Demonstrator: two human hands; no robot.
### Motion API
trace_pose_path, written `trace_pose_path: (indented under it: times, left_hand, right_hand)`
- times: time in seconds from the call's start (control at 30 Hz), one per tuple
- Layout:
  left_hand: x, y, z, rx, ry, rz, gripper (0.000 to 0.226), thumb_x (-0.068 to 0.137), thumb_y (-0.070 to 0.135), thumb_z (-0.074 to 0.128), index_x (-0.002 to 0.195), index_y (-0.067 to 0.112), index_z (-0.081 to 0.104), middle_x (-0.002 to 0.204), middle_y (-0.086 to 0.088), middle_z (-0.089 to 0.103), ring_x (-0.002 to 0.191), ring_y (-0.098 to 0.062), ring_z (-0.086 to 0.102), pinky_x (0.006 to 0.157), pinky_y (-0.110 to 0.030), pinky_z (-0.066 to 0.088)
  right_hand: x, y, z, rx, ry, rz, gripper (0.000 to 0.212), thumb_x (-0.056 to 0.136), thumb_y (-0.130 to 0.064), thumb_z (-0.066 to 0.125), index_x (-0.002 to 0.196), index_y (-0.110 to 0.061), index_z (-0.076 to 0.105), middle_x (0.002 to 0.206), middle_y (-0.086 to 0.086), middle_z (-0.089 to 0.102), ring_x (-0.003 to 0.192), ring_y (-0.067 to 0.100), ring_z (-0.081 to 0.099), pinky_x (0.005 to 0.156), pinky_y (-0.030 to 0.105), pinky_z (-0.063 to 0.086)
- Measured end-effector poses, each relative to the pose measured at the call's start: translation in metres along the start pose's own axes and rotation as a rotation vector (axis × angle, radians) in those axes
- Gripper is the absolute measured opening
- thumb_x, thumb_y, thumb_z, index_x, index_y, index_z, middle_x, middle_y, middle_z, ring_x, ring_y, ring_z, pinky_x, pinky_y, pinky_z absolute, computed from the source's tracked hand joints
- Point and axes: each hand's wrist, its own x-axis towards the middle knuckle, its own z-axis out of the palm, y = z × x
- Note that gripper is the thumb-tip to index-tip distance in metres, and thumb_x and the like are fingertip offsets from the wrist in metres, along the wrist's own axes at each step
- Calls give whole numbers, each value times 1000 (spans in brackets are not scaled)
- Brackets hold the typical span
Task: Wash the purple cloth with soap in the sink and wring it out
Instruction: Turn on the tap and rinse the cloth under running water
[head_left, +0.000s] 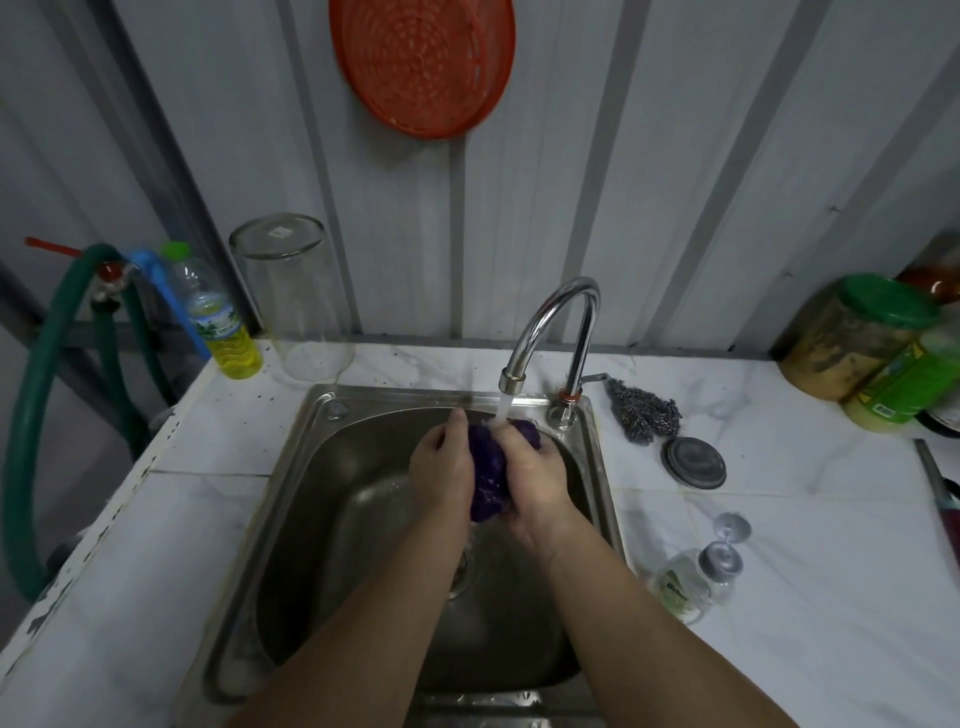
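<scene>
A wet, bunched purple cloth (488, 475) is squeezed between both my hands over the steel sink (311, 499). My left hand (441, 470) grips its left side and my right hand (535, 483) wraps its right side. Water runs from the chrome faucet (550, 332) straight onto the top of the cloth. A bottle with yellow liquid soap (218, 317) stands on the counter at the back left, apart from my hands.
An upturned glass jar (293, 296) stands beside the soap bottle. A steel scourer (644, 410) and a round metal lid (693, 462) lie right of the sink. A small glass and a bottle (691, 582) lie front right. Jars (862, 348) stand far right. A green hose (41, 415) hangs left.
</scene>
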Motion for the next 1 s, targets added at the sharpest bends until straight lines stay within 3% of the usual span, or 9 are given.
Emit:
trace_pose_path:
  times: [0.13,0.23,0.3,0.43,0.53,0.63,0.8,0.9,1.0]
  left_hand:
    - [-9,7,2,-214,-182,-448,51,86,66,64,107,20,72,94,-14,82,93,-37,76,73,-53,64]
    - [-3,4,8,-250,-174,-361,38,83,52,77,100,18,79,88,-10,83,87,-30,79,73,-42,65]
    - [-1,3,11,-207,-52,-327,28,87,43,78,92,15,80,88,-10,82,83,-27,78,75,-38,62]
    - [2,0,16,-245,122,-271,27,94,37,68,84,13,73,88,-8,76,77,-23,74,63,-32,57]
    - [0,2,17,-382,138,-284,38,95,48,66,88,11,70,74,-8,77,60,-21,75,47,-27,56]
    - [2,1,15,-273,115,-325,46,92,64,58,94,18,63,90,-9,73,79,-31,74,54,-36,59]
    - [11,-3,4,-256,32,-111,22,95,41,65,91,20,69,103,-10,73,88,-29,71,58,-34,61]
    - [15,1,0,-262,-21,74,20,89,13,66,107,22,70,111,-11,72,94,-28,71,65,-35,59]
    - [14,1,-1,-306,-54,-24,29,91,17,66,118,5,67,110,-21,73,94,-33,71,67,-37,63]
  right_hand:
    - [-2,2,-1,-150,26,-402,40,88,-3,65,100,-41,63,113,7,70,99,24,71,77,37,64]
    - [-7,13,-6,-340,-16,-613,36,92,3,58,113,-26,67,108,-4,73,102,11,70,93,27,57]
    - [-10,20,-6,-341,-6,-656,21,96,-2,61,108,-18,69,99,-10,76,97,7,71,86,17,55]
    - [-7,21,-2,-152,135,-533,13,100,-20,60,97,-12,70,80,-6,77,76,8,73,69,17,57]
    - [-5,21,2,-33,167,-331,22,100,-30,61,100,-10,68,83,6,77,80,23,76,78,37,62]
    - [-1,15,3,40,221,-81,22,94,-35,67,106,-16,64,92,10,74,83,28,74,77,44,63]
    - [-3,7,1,132,66,40,32,87,-35,77,112,-21,63,113,14,71,99,35,71,70,42,64]
    - [-6,8,0,217,-111,105,39,89,-22,73,126,-15,64,121,22,71,108,41,70,85,55,61]
    - [-2,10,4,244,-88,-35,39,89,4,58,124,-10,68,122,24,70,106,36,69,77,41,62]
